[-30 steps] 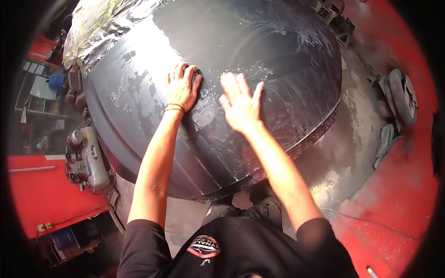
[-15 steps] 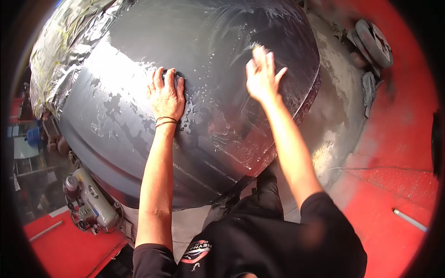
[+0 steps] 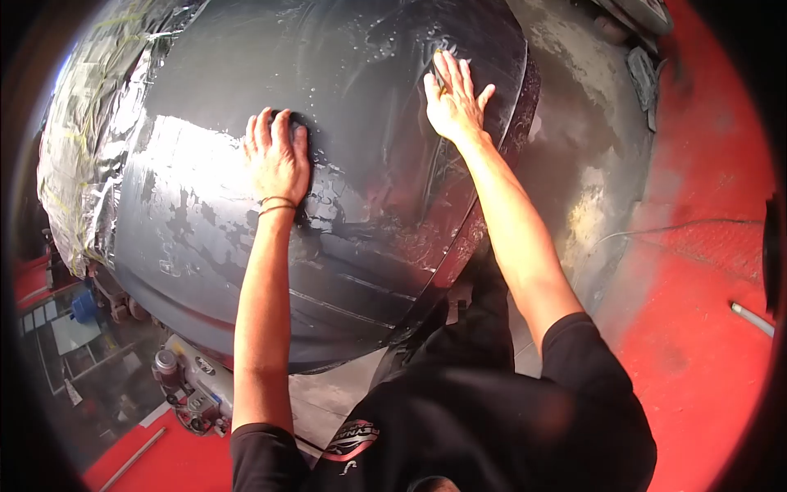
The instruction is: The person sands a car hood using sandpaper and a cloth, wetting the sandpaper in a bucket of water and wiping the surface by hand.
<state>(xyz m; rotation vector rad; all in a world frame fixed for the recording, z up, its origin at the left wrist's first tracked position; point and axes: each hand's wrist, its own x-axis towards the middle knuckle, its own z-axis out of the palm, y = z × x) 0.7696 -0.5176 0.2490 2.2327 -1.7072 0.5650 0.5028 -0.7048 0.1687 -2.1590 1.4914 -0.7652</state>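
Two hands on a wet, dark panel

The dark panel [image 3: 361,156] lies in front of the person, wet and streaked. The left hand [image 3: 279,162] rests open on it, fingers slightly apart, holding nothing visible. The right hand [image 3: 456,107] lies flat near the panel's right edge, thumb spread, over a mostly hidden yellowish-edged item [image 3: 438,54]; its grip on that is unclear. Crinkled plastic sheeting [image 3: 82,156] borders the panel's left side; a compressor [image 3: 199,373] stands lower left.

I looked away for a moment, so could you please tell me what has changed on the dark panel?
The right hand has moved forward and rightward over the dark panel, away from the left hand, which still rests there. No grasp or release shows.
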